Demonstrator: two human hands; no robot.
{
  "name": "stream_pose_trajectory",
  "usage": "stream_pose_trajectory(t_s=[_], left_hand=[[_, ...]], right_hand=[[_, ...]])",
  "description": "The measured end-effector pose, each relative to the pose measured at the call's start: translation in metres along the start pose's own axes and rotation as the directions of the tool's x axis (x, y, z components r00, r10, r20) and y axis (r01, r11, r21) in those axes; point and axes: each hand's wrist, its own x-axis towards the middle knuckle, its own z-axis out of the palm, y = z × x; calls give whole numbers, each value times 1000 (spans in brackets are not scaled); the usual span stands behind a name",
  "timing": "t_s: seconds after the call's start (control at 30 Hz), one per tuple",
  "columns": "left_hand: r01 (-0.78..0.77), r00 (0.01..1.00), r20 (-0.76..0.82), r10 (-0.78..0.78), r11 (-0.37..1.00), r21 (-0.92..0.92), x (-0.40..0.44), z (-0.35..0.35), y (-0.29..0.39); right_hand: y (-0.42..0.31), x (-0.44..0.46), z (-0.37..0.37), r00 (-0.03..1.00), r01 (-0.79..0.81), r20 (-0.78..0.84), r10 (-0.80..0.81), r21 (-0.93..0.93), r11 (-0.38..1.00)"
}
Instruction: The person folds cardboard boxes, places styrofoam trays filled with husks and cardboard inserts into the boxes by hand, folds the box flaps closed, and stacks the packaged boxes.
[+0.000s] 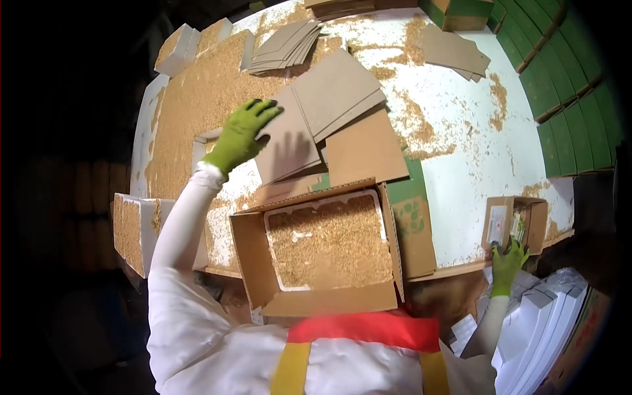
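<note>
My left hand [240, 137], in a green glove with dark fingertips, is spread over a stack of grey cardboard sheets [286, 135]. Its shadow falls on the top sheet, and I cannot tell whether the fingertips touch it. At the far right, my gloved right hand [508, 266] is at the near edge of a small cardboard box [538, 227], fingers apart. Inside that box are printed papers [518, 224], and a white label or card [496, 225] shows on its left side. Directly before me is an open carton [263, 299] holding a white tray [268, 263] filled with wood shavings [329, 243].
More grey sheets [286, 46] lie at the back left, others [454, 49] at the back right. Shavings [191, 105] cover the table's left side. Green cartons [569, 85] line the right edge. Wrapped white trays [540, 322] stand below right. A green-brown flattened carton [415, 224] lies beside the open carton.
</note>
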Motion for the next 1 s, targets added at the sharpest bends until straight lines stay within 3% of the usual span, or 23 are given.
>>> stream_pose_trajectory(t_s=[0.07,0.13,0.17,0.2,0.27,0.3,0.33,0.4,0.47,0.5,0.53,0.57,0.6,0.63,0.7,0.73,0.77,0.8,0.83,0.87,0.93,0.97,1.0], left_hand=[[-247,958,181,222,960,133,14,35,-12],[-479,869,231,437,859,182,33,71,-10],[-529,846,170,505,832,167,38,93,-13],[-542,826,287,485,825,163,46,93,-8],[-580,799,259,542,809,97,53,106,-16],[-575,794,286,536,816,67,50,115,-28],[-320,888,304,346,938,-134,48,113,-29],[-443,817,463,345,888,120,39,87,-21],[-442,839,418,348,884,151,27,84,-25],[-502,831,409,378,826,257,24,81,-26],[-538,833,363,417,764,357,29,84,-29],[-560,828,323,458,694,452,31,90,-32],[-567,819,286,498,620,542,32,96,-33],[-576,815,319,483,624,527,38,99,-33],[-523,843,400,360,724,450,47,111,-39],[-481,850,435,296,773,414,54,122,-45],[-489,871,299,390,749,447,56,127,-48],[-448,888,294,355,813,371,49,129,-52],[-391,908,282,311,870,299,43,126,-60],[-325,927,268,261,917,231,41,113,-60],[-323,946,78,314,909,261,22,95,-66],[-300,953,46,299,916,265,11,81,-68],[-277,958,6,287,921,272,5,65,-70]], right_hand=[[-36,-6,-9,989,149,-12,-148,61,987],[-75,-22,-32,951,307,-7,-308,101,946],[-88,-28,-38,939,325,71,-337,144,935],[-100,-33,-45,922,329,150,-357,182,926],[-121,-22,-79,787,334,448,-425,271,903],[-124,-13,-93,828,166,420,-372,450,877],[-126,-3,-104,869,13,382,-314,618,786],[-132,23,-122,966,-83,247,-71,561,824],[-134,52,-122,944,-217,331,1,617,757],[-134,65,-116,913,-80,395,-101,416,906],[-135,67,-103,886,-19,448,-117,287,958],[-134,62,-72,934,122,299,-194,244,962],[-132,58,-42,935,182,269,-231,193,964],[-131,53,-13,934,239,239,-267,138,961],[-132,59,14,894,207,396,-208,47,977],[-126,69,14,909,116,387,-153,118,986],[-121,76,7,913,24,395,-99,192,981],[-114,73,-1,907,-71,419,-45,259,963],[-103,74,-6,873,-72,473,-116,361,930],[-99,79,-17,844,-187,524,-112,484,855],[-103,72,-43,762,-433,632,-140,659,615],[-100,71,-49,713,-539,691,-117,647,539],[-92,68,-45,739,-517,664,-113,666,538]])
